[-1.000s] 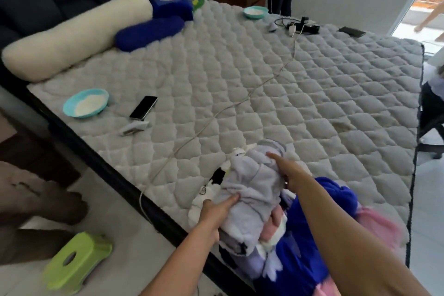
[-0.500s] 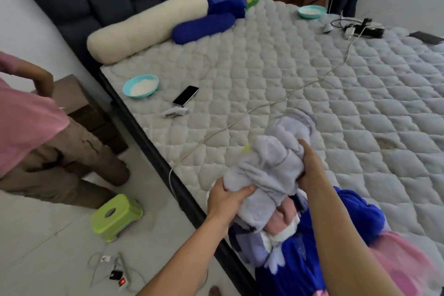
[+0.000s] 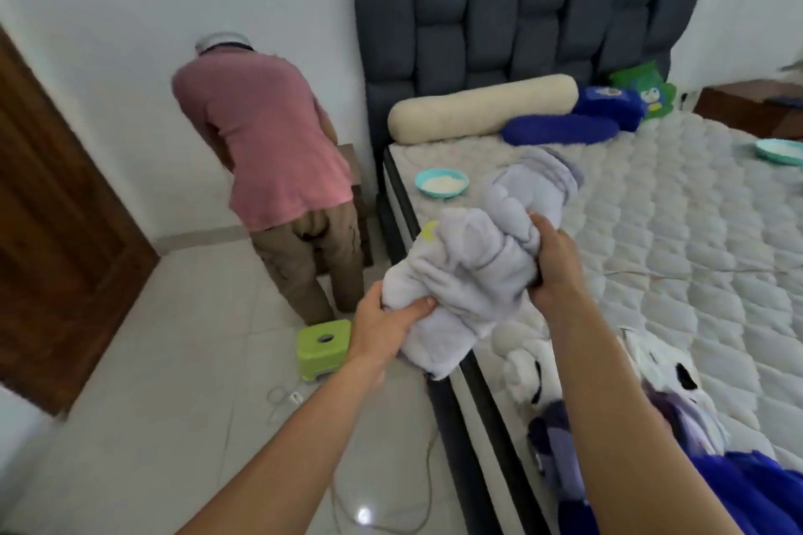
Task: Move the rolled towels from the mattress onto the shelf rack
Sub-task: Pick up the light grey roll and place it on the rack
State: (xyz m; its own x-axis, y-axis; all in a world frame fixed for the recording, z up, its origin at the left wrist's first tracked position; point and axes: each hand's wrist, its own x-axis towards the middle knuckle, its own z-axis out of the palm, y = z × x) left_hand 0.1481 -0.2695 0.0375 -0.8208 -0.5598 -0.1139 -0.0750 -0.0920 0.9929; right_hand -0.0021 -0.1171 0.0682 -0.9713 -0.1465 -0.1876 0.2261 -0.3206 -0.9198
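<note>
A pale lilac rolled towel bundle (image 3: 478, 256) is held up over the left edge of the quilted mattress (image 3: 678, 256). My left hand (image 3: 386, 326) grips its lower left end, thumb on top. My right hand (image 3: 556, 261) clasps its right side. More towels and cloths lie on the mattress corner below my right arm: white ones (image 3: 530, 365), a purple one (image 3: 552, 443) and a deep blue one (image 3: 747, 491). No shelf rack is in view.
A person in a pink shirt (image 3: 265, 135) bends over by the wall left of the bed. A green stool (image 3: 323, 343) and a cable (image 3: 282, 397) sit on the tiled floor. A teal bowl (image 3: 441, 182), bolsters (image 3: 482, 113) and a wooden door (image 3: 52, 230) are nearby.
The bundle has been lifted off the pile and carried left toward the bed's edge. My view has swung left, bringing the headboard, the person and the door into sight.
</note>
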